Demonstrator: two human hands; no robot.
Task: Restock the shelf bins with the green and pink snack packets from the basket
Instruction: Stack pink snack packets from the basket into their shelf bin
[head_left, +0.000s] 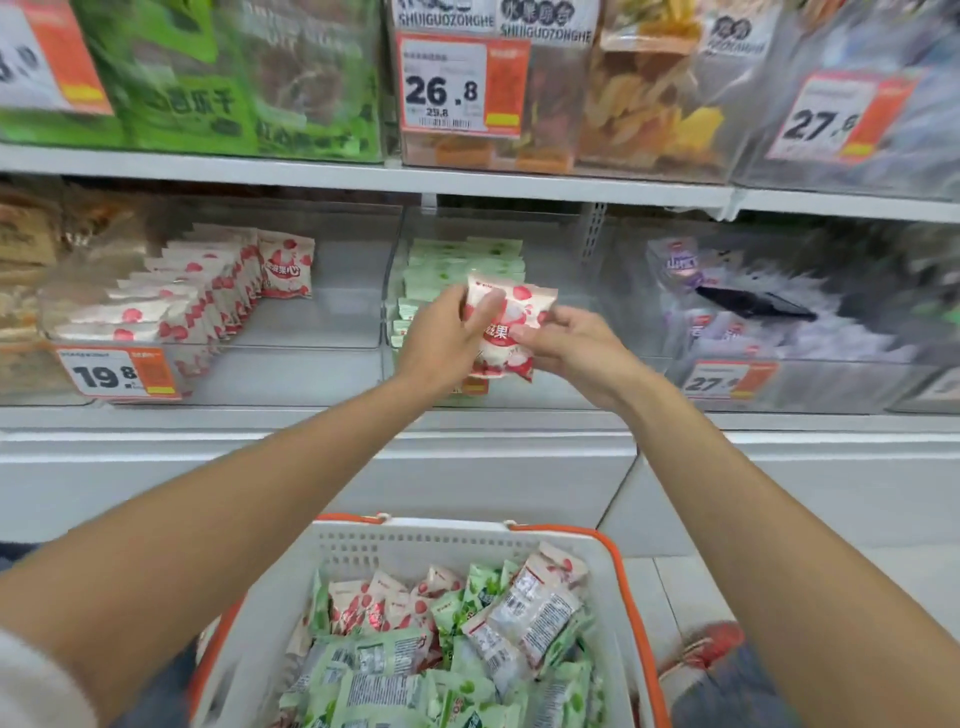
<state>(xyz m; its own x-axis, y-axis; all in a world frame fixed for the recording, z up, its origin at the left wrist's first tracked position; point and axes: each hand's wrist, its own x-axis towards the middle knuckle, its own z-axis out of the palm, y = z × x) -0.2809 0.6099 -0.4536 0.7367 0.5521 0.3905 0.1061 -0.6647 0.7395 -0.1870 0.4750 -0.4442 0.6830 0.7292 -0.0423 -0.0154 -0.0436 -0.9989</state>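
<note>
A pink-and-white snack packet is held up in front of the middle shelf. My left hand grips its left side, thumb across the front. My right hand pinches its right edge. Behind them a clear bin holds stacked green packets. The clear bin to the left holds a row of pink packets. Below, a white basket with orange handles holds several mixed green and pink packets.
Price tags hang on the bin fronts. The bin at right holds purple packets and a dark flat object. The upper shelf carries green bags and dried fruit. A red shoe is beside the basket.
</note>
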